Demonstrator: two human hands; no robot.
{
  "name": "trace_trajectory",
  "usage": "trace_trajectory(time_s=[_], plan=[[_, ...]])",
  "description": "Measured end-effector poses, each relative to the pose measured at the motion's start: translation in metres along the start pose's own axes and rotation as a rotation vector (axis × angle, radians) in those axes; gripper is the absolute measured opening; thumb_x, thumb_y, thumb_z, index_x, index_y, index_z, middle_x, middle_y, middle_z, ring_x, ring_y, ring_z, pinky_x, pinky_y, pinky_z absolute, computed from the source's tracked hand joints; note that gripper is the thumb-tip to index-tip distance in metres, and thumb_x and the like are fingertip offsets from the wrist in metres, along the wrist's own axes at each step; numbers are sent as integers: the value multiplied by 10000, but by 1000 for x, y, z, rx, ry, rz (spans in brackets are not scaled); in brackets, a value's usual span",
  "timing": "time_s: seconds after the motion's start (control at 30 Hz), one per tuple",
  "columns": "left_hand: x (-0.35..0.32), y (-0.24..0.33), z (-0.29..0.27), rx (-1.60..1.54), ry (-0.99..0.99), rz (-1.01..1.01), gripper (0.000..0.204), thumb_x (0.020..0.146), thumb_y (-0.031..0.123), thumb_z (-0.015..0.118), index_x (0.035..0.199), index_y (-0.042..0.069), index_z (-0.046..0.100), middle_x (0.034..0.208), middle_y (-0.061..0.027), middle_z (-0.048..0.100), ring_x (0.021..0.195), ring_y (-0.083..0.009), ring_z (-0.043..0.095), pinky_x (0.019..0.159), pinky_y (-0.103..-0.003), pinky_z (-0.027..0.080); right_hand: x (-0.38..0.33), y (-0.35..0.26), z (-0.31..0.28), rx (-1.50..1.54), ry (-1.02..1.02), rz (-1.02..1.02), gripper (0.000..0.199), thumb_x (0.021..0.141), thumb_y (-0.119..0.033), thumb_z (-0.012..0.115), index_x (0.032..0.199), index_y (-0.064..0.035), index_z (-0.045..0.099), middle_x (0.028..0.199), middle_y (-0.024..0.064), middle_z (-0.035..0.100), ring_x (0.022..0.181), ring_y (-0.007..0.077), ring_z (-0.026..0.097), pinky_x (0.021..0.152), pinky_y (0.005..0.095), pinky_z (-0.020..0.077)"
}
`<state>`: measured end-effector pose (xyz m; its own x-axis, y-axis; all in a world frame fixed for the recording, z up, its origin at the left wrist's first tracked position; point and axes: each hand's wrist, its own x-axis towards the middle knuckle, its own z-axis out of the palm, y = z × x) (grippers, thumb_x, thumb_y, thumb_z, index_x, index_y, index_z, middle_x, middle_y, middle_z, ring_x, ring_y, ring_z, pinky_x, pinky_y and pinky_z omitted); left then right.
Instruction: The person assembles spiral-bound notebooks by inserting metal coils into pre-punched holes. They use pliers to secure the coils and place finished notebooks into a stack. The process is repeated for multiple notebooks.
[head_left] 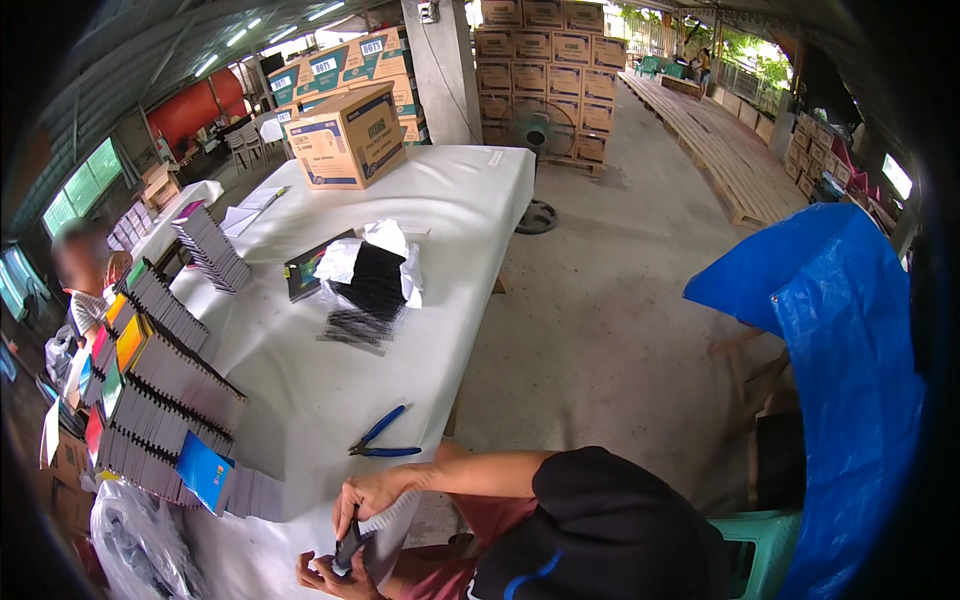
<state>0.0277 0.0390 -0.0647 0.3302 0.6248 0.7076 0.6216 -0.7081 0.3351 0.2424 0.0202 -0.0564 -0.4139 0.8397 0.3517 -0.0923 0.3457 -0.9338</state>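
Note:
At the near table edge, my right hand (368, 495) reaches down with its fingers closed on the top of a small dark object (348, 548). My left hand (335, 578) holds the same object from below, its fingers partly curled. The object's kind is hard to make out. Beside my hands lies a pair of blue-handled cutting pliers (380, 432), its handles spread. Farther up the table, black binding coils (372, 285) lie in a pile, partly on crumpled white paper (385, 238). Stacks of coil-bound notebooks (165, 430) stand to the left, a blue-covered notebook (205, 472) on the nearest.
The white-covered table (450, 230) carries a cardboard box (345, 140) at its far end. Clear plastic wrapping (145, 545) hangs at the near left. Another person (88, 290) is beyond the notebooks. A pedestal fan (538, 130), a blue tarpaulin (850, 330) and a green chair (765, 545) are rightward.

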Motion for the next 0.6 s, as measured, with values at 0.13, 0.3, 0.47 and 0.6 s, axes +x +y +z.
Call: trace_trajectory(time_s=[0.13,0.3,0.47,0.6], plan=[[-5,-4,6,-106,41,-50,631,662,628,696,779,18,586,1039,-212,502,916,-391,482,763,-513,414,4,-33,11,-49,-29,-70,440,598,92,595,989,-74,707,1023,116,663,942,211,602,827,281,456],[-18,-38,14,-45,63,-12,678,597,621,752,804,-5,596,1095,-255,449,989,-399,465,809,-534,413,11,-42,12,-102,26,-142,415,567,69,614,919,-116,734,869,82,665,837,189,604,690,305,477],[-8,-15,10,20,59,123,632,631,513,787,937,-8,602,1137,-249,411,1010,-381,463,761,-486,454,5,-17,-2,-419,121,120,415,533,73,634,876,-132,747,746,42,604,734,162,546,641,281,439],[-20,-16,20,-557,41,-396,667,663,551,745,1004,-1,590,1190,-255,365,1018,-394,454,732,-454,487,12,-40,19,3,15,-235,408,545,47,641,874,-168,750,641,16,548,683,129,504,559,283,404]])
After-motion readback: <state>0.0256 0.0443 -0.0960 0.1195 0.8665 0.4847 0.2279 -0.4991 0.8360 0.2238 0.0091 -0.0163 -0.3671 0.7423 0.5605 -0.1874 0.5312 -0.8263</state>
